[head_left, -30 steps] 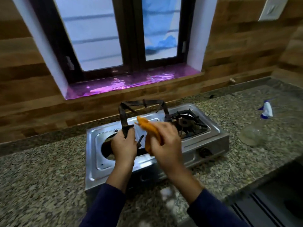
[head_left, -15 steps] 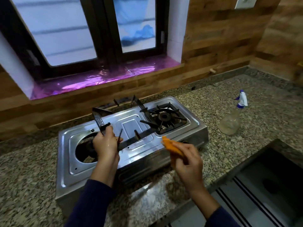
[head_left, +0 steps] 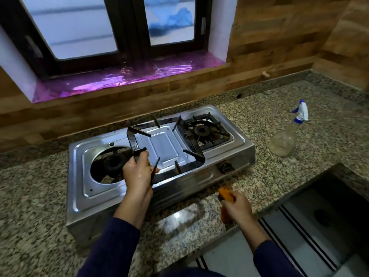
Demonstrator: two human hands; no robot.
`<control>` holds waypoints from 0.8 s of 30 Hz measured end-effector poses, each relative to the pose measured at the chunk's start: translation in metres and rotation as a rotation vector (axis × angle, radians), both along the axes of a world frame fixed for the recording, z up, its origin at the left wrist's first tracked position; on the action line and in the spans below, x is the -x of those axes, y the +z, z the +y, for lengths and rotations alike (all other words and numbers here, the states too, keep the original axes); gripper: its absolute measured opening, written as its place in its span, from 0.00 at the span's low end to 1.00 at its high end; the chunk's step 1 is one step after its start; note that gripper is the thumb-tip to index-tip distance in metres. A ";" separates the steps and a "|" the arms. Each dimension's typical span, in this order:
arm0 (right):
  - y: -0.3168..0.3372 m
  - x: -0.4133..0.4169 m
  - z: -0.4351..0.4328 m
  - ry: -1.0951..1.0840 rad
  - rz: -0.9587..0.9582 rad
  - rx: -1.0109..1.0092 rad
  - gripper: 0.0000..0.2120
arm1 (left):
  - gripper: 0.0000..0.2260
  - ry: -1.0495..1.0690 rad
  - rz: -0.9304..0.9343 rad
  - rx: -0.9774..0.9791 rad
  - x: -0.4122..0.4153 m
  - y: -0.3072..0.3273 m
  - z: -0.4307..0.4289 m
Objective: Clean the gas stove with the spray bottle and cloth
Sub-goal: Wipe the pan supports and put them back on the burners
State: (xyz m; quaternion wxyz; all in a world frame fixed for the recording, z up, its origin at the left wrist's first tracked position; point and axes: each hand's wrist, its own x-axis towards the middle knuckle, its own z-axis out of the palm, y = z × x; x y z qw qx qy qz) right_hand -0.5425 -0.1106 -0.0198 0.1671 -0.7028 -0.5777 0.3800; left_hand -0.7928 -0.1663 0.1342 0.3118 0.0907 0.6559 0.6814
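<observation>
A steel two-burner gas stove (head_left: pixel 103 198) sits on the granite counter. My left hand (head_left: pixel 137 172) grips a black pan-support grate (head_left: pixel 132 140) near its front left corner and holds it over the middle of the stove top. The left burner (head_left: pixel 113 165) lies bare below it. A second grate stays on the right burner (head_left: pixel 202 129). My right hand (head_left: pixel 236 205) is shut on an orange cloth (head_left: pixel 225 194), low over the counter in front of the stove's right end. A clear spray bottle (head_left: pixel 283 141) with a white and blue head stands to the right of the stove.
The granite counter (head_left: pixel 36 212) runs along a wood-look wall with a dark window and a purple sill (head_left: pixel 127 78). At the lower right a steel sink (head_left: pixel 323 216) with a ribbed drainer is set into the counter.
My right hand has carried the orange cloth away from the grate, down and to the right toward the counter. My left hand has lowered the grate over the stove's middle.
</observation>
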 end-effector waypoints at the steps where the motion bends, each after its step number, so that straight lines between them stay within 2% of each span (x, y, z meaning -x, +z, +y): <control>1: 0.007 0.005 -0.003 0.020 -0.077 -0.084 0.16 | 0.11 -0.004 -0.008 0.005 0.000 -0.002 -0.001; 2: 0.020 0.012 -0.007 0.025 -0.096 -0.217 0.17 | 0.11 -0.011 -0.017 0.011 0.001 -0.003 -0.003; 4: 0.053 0.032 -0.010 0.069 0.114 -0.482 0.17 | 0.10 -0.020 -0.025 0.017 0.003 -0.006 -0.007; 6: 0.086 0.056 -0.008 0.226 0.334 -0.612 0.17 | 0.09 -0.017 -0.018 0.024 0.005 -0.008 -0.011; 8: 0.102 0.082 -0.003 0.392 0.315 -0.666 0.16 | 0.08 -0.010 -0.020 0.030 0.009 -0.008 -0.014; 12: 0.105 0.124 0.000 0.476 0.242 -0.648 0.10 | 0.06 0.027 0.041 0.064 0.024 -0.013 -0.025; 15: 0.101 0.143 -0.004 0.507 0.211 -0.655 0.09 | 0.06 0.031 0.075 0.075 0.041 -0.013 -0.037; 21: 0.099 0.184 -0.010 0.506 0.244 -0.646 0.06 | 0.11 -0.038 0.134 0.132 0.081 -0.011 -0.054; 24: 0.103 0.204 -0.006 0.519 0.252 -0.614 0.06 | 0.06 -0.104 0.162 0.206 0.105 -0.008 -0.060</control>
